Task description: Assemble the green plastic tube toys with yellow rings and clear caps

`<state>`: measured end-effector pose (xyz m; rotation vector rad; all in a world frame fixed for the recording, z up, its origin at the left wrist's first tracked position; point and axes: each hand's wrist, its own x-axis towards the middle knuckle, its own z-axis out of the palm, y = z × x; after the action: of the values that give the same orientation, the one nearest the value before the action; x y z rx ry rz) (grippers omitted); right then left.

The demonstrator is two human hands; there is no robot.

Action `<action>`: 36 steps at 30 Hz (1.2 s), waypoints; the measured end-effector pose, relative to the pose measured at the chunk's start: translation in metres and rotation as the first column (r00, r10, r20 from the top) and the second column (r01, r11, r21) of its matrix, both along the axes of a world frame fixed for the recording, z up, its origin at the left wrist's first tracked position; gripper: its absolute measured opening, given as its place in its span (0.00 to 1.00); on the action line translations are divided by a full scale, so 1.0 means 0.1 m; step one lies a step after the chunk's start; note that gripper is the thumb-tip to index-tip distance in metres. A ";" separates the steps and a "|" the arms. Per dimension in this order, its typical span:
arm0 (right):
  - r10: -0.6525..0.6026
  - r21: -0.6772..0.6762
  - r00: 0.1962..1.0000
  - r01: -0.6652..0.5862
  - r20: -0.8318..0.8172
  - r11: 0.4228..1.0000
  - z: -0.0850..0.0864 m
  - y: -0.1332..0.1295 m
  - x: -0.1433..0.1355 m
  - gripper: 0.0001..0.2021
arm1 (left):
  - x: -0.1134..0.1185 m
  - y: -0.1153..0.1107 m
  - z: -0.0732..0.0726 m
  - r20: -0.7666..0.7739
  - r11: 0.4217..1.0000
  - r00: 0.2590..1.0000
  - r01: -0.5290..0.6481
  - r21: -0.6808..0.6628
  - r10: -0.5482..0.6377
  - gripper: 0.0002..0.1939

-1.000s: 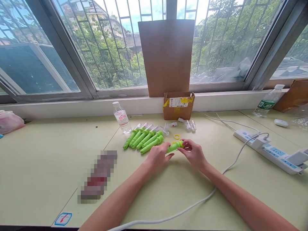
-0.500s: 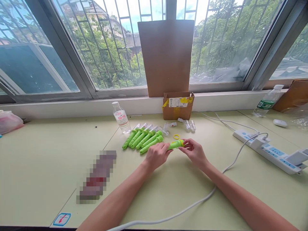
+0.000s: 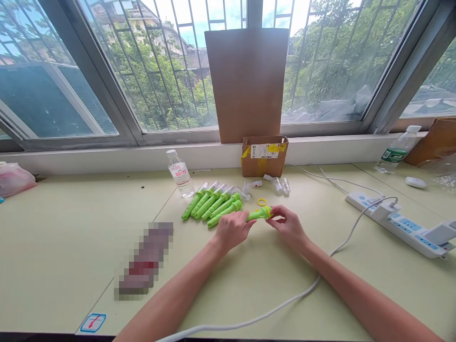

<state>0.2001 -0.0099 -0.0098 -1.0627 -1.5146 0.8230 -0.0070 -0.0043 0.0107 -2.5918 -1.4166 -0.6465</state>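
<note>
My left hand [image 3: 231, 231] is wrapped round a green plastic handle [image 3: 260, 214], which lies nearly level just above the table. At its right end, the fingertips of my right hand [image 3: 288, 226] pinch a yellow ring [image 3: 270, 212] around the flared part. A loose yellow ring [image 3: 261, 202] lies behind the handle. To the left of it, several similar green handles [image 3: 211, 204] rest in a slanted row, most tipped with clear tubes. Clear plastic pieces [image 3: 245, 190] lie behind them, and more clear tubes [image 3: 281, 185] stand out farther right.
A water bottle [image 3: 180, 175] stands behind the row. A small cardboard box [image 3: 264, 161] is against the sill. To the right lies a white power strip [image 3: 399, 225], with a white cable [image 3: 299, 298] running across the table under my right forearm. A blurred dark object [image 3: 144, 261] lies at left.
The handle has shifted slightly in my hands, and more of its flared green end now shows beside the yellow ring. My right fingers have moved slightly at that end.
</note>
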 end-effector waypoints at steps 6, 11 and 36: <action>0.007 0.043 1.000 -0.006 -0.020 0.999 -0.01 0.00 -0.02 0.12 | 0.00 0.01 -0.02 0.050 0.997 0.999 0.004 0.077 -0.008 0.18; -0.004 0.074 0.998 0.009 -0.064 0.997 -0.02 -0.01 -0.03 0.11 | 0.04 -0.02 -0.01 0.151 0.998 0.988 -0.020 0.061 0.010 0.17; -0.074 0.070 0.995 0.078 -0.061 0.994 -0.01 -0.04 -0.03 0.10 | 0.15 -0.11 0.06 0.476 0.943 0.867 0.021 -0.331 0.147 0.19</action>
<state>0.1967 -0.0136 -0.0109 -1.0283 -1.4358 0.7345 0.0075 -0.0155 0.0169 -2.7236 -1.8917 -1.2376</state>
